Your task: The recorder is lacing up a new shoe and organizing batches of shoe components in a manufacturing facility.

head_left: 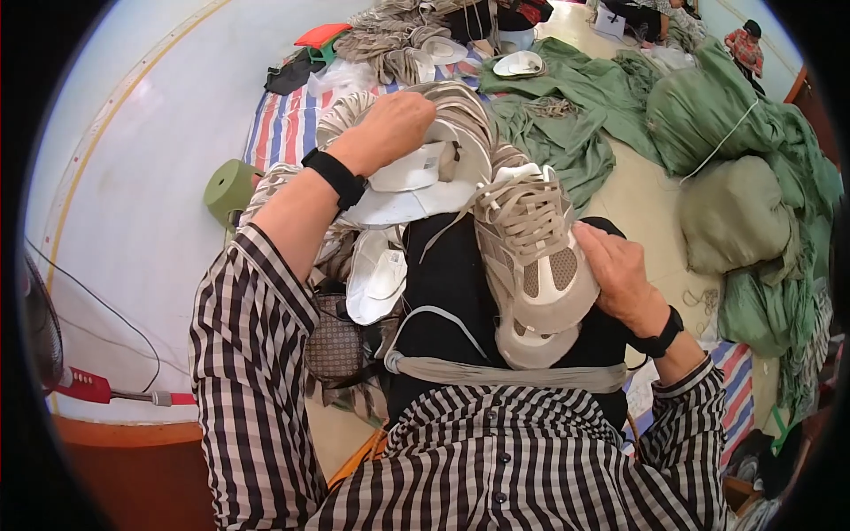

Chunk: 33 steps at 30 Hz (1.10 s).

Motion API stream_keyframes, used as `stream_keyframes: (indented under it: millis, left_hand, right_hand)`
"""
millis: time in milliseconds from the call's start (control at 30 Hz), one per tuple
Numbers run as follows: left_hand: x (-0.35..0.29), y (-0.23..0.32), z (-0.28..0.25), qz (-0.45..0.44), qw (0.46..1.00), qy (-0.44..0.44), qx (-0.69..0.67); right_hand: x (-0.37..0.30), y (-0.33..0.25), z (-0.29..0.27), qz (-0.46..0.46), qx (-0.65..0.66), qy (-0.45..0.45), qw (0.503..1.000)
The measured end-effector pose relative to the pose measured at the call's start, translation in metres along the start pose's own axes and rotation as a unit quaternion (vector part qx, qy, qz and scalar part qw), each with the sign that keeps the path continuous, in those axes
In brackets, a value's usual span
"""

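Observation:
On my lap lies a beige and grey laced shoe upper (537, 239), toe toward me, with a second toe (536, 347) showing under it. My right hand (615, 270) grips its right side, thumb on top near the toe. Farther forward and left, my left hand (394, 128) is closed above a bundle of shoe uppers (465, 111); its fingertips are hidden, and what they hold cannot be made out. Below that hand are the white undersides (407, 199) of uppers. A loose lace (443, 232) trails left from the laced upper.
Another white-lined upper (376, 279) rests beside my left thigh, above a brown patterned bag (336, 341). At left stands a green stool (232, 193). Stuffed green sacks (739, 212) line the right side. Striped sheeting (283, 133) covers part of the floor. Other people (745, 53) sit at the back.

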<state>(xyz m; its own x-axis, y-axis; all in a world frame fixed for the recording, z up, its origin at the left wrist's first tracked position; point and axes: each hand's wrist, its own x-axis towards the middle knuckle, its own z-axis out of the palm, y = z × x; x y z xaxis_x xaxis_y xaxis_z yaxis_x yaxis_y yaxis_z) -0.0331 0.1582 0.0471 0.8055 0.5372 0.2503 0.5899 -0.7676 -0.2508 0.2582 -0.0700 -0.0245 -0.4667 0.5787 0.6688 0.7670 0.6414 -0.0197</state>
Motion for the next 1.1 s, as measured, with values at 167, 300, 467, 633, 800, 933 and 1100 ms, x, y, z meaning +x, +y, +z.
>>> stream_keyframes:
  millis: [167, 300, 467, 633, 800, 933, 1100]
  left_hand:
    - [0.007, 0.014, -0.031, -0.013, 0.999, -0.002, -0.045]
    - [0.022, 0.029, -0.062, -0.032, 0.995, -0.018, -0.089]
    - [0.036, 0.063, -0.074, -0.107, 0.974, -0.182, -0.083]
    - [0.034, 0.085, -0.071, -0.089, 0.971, -0.180, -0.126]
    - [0.036, 0.095, -0.079, -0.041, 0.960, -0.188, -0.204]
    - [0.029, 0.105, -0.090, -0.012, 0.964, -0.196, -0.179]
    - [-0.006, 0.108, -0.105, -0.016, 0.954, -0.122, -0.273]
  right_hand:
    - [0.050, -0.003, -0.045, 0.003, -0.034, -0.020, 0.999]
    - [0.076, -0.023, -0.062, -0.084, -0.085, -0.054, 0.991]
    - [0.085, -0.066, -0.039, -0.186, -0.159, -0.044, 0.969]
    - [0.106, -0.094, 0.005, -0.223, -0.125, -0.181, 0.950]
    - [0.115, -0.102, 0.025, -0.226, -0.158, -0.111, 0.955]
    - [0.116, -0.084, 0.030, -0.179, -0.103, -0.042, 0.977]
    - [0.108, -0.082, 0.027, -0.129, -0.082, -0.008, 0.988]
